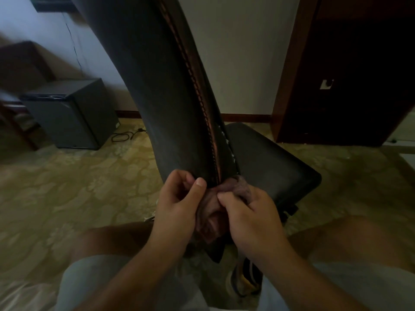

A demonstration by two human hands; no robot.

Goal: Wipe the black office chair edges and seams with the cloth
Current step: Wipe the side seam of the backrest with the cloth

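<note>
Both hands on the cloth at the chair's seam, frame centre.
I see my left hand (179, 203) and right hand (251, 214), fingers curled, pinching the cloth (233, 189) bunched against the chair (157, 86) edge.

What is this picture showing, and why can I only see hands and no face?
The camera sits on the person's head and looks down, so you see only arms and knees. The tall dark thing is the back of a black office chair, seen from its edge, with a stitched seam running down it. Both hands grip a bunched purplish cloth at the bottom of that seam: the left hand and the right hand. Behind, a small dark cabinet stands on the patterned carpet.
</note>
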